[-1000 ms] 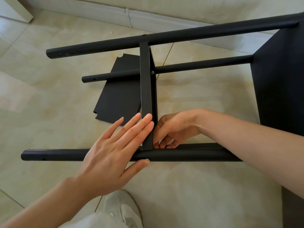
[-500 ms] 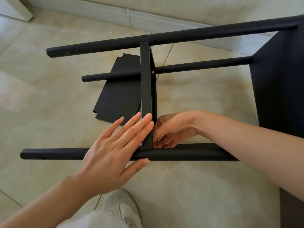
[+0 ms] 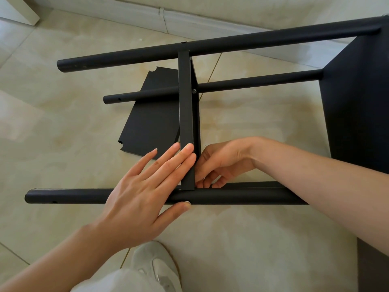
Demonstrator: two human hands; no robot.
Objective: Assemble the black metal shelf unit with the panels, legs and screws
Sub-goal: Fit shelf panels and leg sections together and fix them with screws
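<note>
Left hand (image 3: 139,199): flat, fingers straight, pressing upright black metal shelf panel (image 3: 186,123) | right hand (image 3: 221,163): fingers curled behind it, grip unclear | black round metal leg (image 3: 242,196): beneath both hands.

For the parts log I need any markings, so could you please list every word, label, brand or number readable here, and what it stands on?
None can be read: no text, label or number shows anywhere in the view.
The legs, such as the near leg, the middle panel and the loose panel on the floor are plain black.
The shoe shows no legible brand.
</note>
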